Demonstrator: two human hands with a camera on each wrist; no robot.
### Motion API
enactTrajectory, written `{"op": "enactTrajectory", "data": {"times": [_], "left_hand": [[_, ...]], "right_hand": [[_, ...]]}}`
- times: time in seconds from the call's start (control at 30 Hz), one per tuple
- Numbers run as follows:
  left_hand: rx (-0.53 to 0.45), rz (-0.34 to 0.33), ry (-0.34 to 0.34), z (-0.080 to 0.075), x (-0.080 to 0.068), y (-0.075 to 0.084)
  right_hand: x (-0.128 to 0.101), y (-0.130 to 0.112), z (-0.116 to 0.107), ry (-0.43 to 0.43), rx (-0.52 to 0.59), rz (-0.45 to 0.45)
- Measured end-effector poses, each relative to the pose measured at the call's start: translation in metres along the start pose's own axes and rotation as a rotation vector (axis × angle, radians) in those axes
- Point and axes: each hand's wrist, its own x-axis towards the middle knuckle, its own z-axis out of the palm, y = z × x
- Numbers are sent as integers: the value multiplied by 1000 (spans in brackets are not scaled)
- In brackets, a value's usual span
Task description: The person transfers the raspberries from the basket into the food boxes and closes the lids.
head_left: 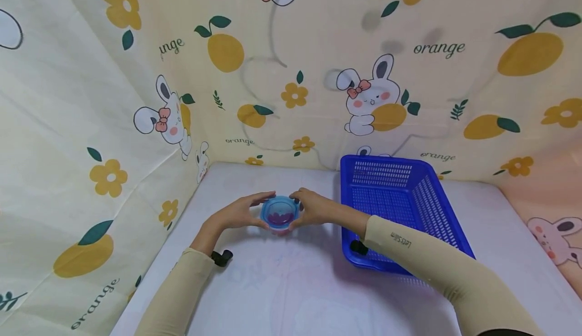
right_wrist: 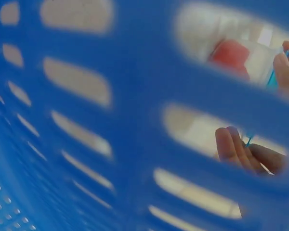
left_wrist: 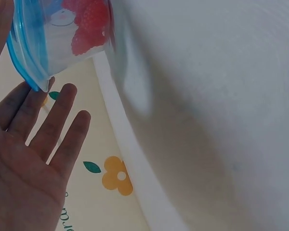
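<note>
A small clear plastic container [head_left: 280, 209] with a blue lid [left_wrist: 26, 45] is held between both hands over the table, a little left of the middle in the head view. Red raspberries [left_wrist: 92, 24] show through its side in the left wrist view. My left hand [head_left: 240, 213] grips the lid's rim from the left, thumb on the near side and fingers on the far side. Opposite it, my right hand [head_left: 317, 208] pinches the rim between thumb and bent fingers. The right wrist view sees the hands and container only through the holes of a blue basket.
A blue perforated plastic basket [head_left: 386, 159] stands on the white table [head_left: 277, 295] to the right, under my right forearm. Its wall [right_wrist: 139, 96] fills most of the right wrist view. A patterned cloth [head_left: 313, 38] hangs behind and along the sides.
</note>
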Motion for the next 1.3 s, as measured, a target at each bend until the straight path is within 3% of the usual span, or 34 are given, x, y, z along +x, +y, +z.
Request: {"op": "enactTrajectory", "data": {"times": [0.43, 0.8, 1.07, 1.3], "left_hand": [[-52, -31, -14, 1, -1, 1], [-59, -31, -23, 0, -2, -1], [-38, -70, -28, 1, -2, -3], [-115, -52, -81, -2, -4, -6]], "right_hand": [[1, 11, 6, 20, 126, 5], [1, 12, 7, 12, 161, 16], [1, 13, 8, 12, 152, 30], [1, 13, 8, 13, 160, 24]]}}
